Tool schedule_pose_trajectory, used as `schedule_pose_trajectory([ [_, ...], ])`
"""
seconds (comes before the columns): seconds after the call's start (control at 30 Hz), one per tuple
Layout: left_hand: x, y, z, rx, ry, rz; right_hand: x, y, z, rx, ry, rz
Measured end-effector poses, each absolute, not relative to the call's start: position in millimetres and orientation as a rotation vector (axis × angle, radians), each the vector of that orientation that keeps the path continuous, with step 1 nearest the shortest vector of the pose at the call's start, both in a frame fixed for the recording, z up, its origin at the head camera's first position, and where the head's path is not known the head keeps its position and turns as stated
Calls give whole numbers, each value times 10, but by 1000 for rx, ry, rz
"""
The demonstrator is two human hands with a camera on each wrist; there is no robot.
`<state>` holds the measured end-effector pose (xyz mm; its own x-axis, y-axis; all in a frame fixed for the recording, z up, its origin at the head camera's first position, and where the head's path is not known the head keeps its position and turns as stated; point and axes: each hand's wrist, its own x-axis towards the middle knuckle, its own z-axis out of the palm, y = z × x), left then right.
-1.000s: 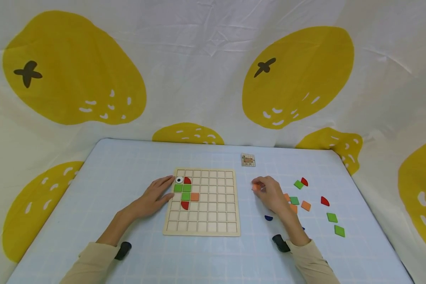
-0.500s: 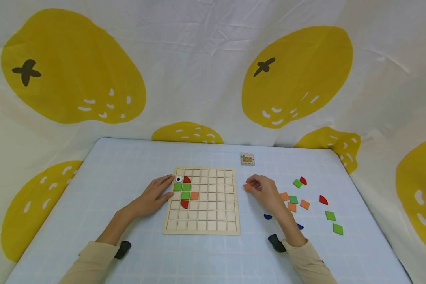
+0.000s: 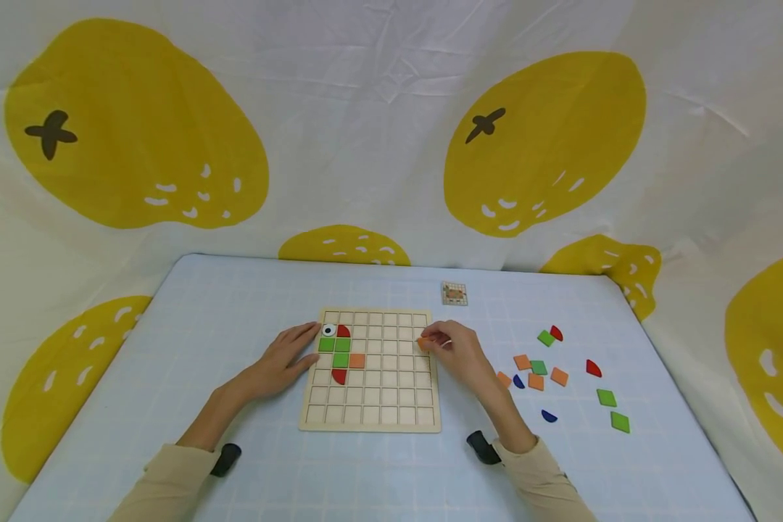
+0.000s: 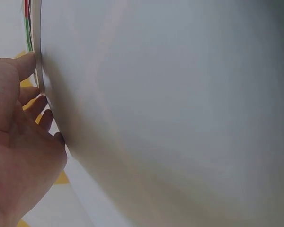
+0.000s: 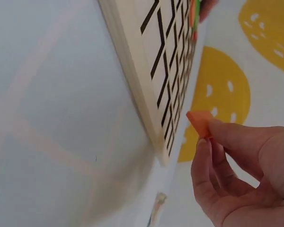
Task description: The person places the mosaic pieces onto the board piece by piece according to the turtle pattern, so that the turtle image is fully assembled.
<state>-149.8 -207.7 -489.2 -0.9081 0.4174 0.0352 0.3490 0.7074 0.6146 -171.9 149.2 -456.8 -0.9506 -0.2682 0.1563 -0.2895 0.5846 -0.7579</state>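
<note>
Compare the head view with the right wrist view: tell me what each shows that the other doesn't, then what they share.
Only the head view: two dark blue half-round tiles, loose green flat tiles, the white tile with a black eye, and beige cloth sleeves.

Only the right wrist view: a close, side-on look at the thickness of the pale wooden grid board.

Both: that board, the right hand pinching a flat orange tile, and a white fabric backdrop printed with yellow fruit.
</note>
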Motion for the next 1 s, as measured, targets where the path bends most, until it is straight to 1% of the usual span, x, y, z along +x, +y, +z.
schedule_pose_trajectory([
  [0.2,-1505,-2067,-4881,616,2795,963,-1671,1281,-4559,474,-2799,1426],
  [0.53,-1532,-2086,-4899,602,2799,971,-1641,998,-4606,591,-2792,1517],
  [1.0,-1560,-2107,-4930,623,2780,989,-1559,747,-4631,723,-2834,1596],
])
